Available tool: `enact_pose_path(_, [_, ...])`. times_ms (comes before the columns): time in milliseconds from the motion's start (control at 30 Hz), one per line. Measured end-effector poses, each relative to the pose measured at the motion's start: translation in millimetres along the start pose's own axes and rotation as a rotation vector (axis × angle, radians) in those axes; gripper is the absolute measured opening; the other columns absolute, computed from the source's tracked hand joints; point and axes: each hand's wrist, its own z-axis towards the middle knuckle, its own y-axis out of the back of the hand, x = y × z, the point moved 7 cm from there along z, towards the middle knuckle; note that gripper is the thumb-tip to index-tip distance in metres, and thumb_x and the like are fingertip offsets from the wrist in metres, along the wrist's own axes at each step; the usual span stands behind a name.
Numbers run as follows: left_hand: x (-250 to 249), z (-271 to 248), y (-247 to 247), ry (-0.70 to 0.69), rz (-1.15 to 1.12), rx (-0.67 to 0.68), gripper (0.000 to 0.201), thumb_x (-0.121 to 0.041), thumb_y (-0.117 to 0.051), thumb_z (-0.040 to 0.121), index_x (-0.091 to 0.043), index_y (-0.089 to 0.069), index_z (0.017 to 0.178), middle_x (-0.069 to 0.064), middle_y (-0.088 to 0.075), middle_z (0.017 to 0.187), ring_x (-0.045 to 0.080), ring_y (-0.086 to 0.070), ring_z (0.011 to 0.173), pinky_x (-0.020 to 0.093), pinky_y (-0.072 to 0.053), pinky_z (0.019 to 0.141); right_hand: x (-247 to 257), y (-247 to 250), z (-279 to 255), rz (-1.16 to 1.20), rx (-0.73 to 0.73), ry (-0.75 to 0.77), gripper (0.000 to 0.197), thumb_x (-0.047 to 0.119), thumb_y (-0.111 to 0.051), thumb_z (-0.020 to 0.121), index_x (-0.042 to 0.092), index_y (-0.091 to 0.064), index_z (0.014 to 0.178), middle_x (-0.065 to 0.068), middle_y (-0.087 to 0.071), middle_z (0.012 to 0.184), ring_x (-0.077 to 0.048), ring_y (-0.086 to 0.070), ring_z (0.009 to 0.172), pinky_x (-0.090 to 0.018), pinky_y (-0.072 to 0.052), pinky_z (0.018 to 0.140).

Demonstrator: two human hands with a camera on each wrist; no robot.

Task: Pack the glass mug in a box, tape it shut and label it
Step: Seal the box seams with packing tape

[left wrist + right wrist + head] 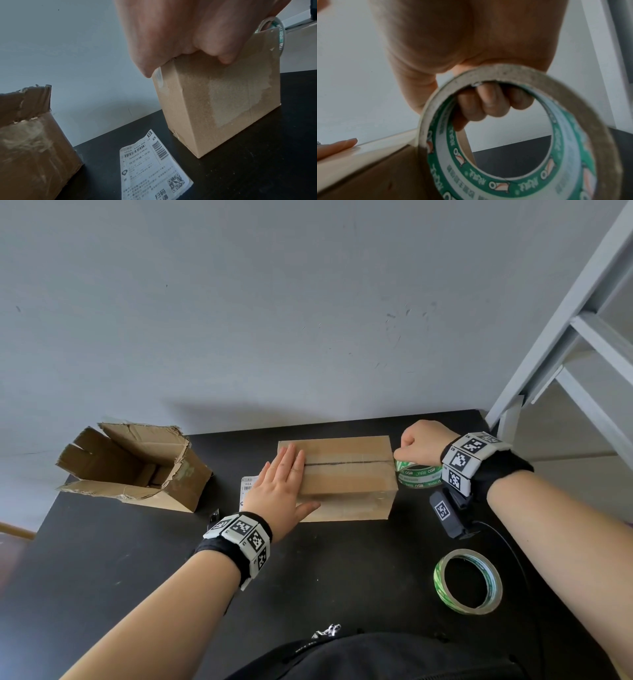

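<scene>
A closed cardboard box (349, 470) (223, 108) (368, 169) sits mid-table, clear tape running along its top seam. My left hand (284, 477) (180, 33) lies flat on the box's left end, fingers straight, thumb down the front face. My right hand (424, 440) (471, 40) grips a green-printed tape roll (419, 474) (513, 142) (276, 31) at the box's right edge, fingers curled through its core. A shipping label (247, 486) (152, 167) lies on the table left of the box. The mug is not visible.
A torn open cardboard box (137, 467) (30, 142) stands at the table's left rear. A second tape roll (467, 582) lies near the front right. A grey metal frame (565, 337) rises at the right. The black table (325, 570) meets a grey wall.
</scene>
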Motion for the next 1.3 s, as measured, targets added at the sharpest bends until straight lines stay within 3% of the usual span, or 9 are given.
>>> enact_pose_path(133, [11, 6, 5, -0.024, 0.100, 0.022, 0.082, -0.060, -0.032, 0.092, -0.019, 0.010, 0.150, 0.003, 0.014, 0.158, 0.018, 0.012, 0.146, 0.038, 0.004, 0.118, 5, -4, -7, 0.048, 0.018, -0.004, 0.019, 0.025, -0.057, 0.081, 0.010, -0.054, 0.071, -0.009, -0.046, 0.073, -0.020, -0.046, 0.069, -0.027, -0.033, 0.057])
enact_pose_path(267, [26, 12, 14, 0.056, 0.115, 0.053, 0.077, -0.055, -0.034, 0.094, -0.024, 0.010, 0.150, 0.001, 0.014, 0.159, 0.019, 0.010, 0.146, 0.044, 0.002, 0.119, 10, -14, -15, 0.081, 0.057, -0.011, 0.023, 0.026, -0.057, 0.083, 0.009, -0.053, 0.068, -0.007, -0.048, 0.069, -0.020, -0.049, 0.069, -0.025, -0.032, 0.054])
enact_pose_path(433, [-25, 12, 10, -0.046, 0.016, 0.042, 0.088, -0.066, -0.035, 0.088, -0.023, 0.011, 0.150, 0.001, 0.014, 0.158, 0.020, 0.014, 0.145, 0.041, 0.007, 0.117, 10, -22, -19, 0.143, 0.059, -0.035, 0.028, 0.025, -0.057, 0.084, 0.010, -0.049, 0.061, -0.003, -0.045, 0.063, -0.020, -0.048, 0.067, -0.026, -0.031, 0.054])
enact_pose_path(633, [-39, 20, 8, -0.016, -0.006, 0.063, 0.087, -0.072, -0.022, 0.087, -0.020, 0.004, 0.151, 0.004, 0.012, 0.159, 0.022, 0.015, 0.145, 0.040, 0.010, 0.115, 13, -24, -25, 0.153, 0.055, -0.033, 0.030, 0.030, -0.054, 0.089, 0.003, -0.066, 0.088, -0.007, -0.058, 0.076, -0.021, -0.056, 0.075, -0.026, -0.039, 0.060])
enact_pose_path(767, [-49, 15, 5, -0.001, -0.002, 0.078, 0.098, -0.076, -0.022, 0.083, -0.012, 0.009, 0.150, 0.010, 0.016, 0.158, 0.025, 0.018, 0.144, 0.045, 0.008, 0.118, 19, -28, -27, 0.148, 0.066, -0.019, 0.033, 0.032, -0.055, 0.090, 0.001, -0.066, 0.089, -0.008, -0.058, 0.081, -0.022, -0.056, 0.079, -0.028, -0.040, 0.068])
enact_pose_path(867, [-61, 14, 3, -0.015, -0.002, 0.085, 0.104, -0.080, -0.026, 0.078, -0.013, 0.008, 0.150, 0.014, 0.015, 0.157, 0.032, 0.017, 0.144, 0.049, 0.004, 0.118, 20, -30, -29, 0.166, 0.086, -0.021, 0.037, 0.033, -0.055, 0.091, -0.002, -0.066, 0.092, -0.009, -0.057, 0.082, -0.022, -0.055, 0.080, -0.028, -0.039, 0.066])
enact_pose_path(967, [-66, 15, 2, -0.010, 0.019, 0.087, 0.107, -0.081, -0.032, 0.076, -0.015, 0.007, 0.150, 0.015, 0.013, 0.157, 0.036, 0.016, 0.144, 0.051, 0.004, 0.117, 19, -33, -32, 0.192, 0.098, -0.021, 0.040, 0.034, -0.054, 0.091, -0.004, -0.066, 0.097, -0.010, -0.060, 0.085, -0.021, -0.056, 0.081, -0.029, -0.040, 0.071])
enact_pose_path(1167, [-56, 22, 14, -0.098, 0.003, 0.064, 0.097, -0.068, -0.047, 0.077, -0.021, -0.006, 0.151, 0.007, 0.004, 0.159, 0.029, 0.008, 0.146, 0.044, 0.005, 0.118, 21, -44, -40, 0.328, 0.141, -0.022, 0.033, 0.039, -0.054, 0.091, 0.009, -0.064, 0.080, -0.002, -0.061, 0.075, -0.015, -0.058, 0.070, -0.024, -0.042, 0.065])
enact_pose_path(1300, [-49, 17, 25, -0.135, -0.041, 0.005, 0.076, -0.047, -0.052, 0.082, -0.023, -0.020, 0.147, 0.006, -0.003, 0.159, 0.026, 0.000, 0.147, 0.042, -0.002, 0.119, 30, -60, -46, 0.625, 0.205, -0.023, 0.023, 0.023, -0.054, 0.091, 0.007, -0.064, 0.103, -0.012, -0.067, 0.097, -0.025, -0.065, 0.091, -0.037, -0.051, 0.085])
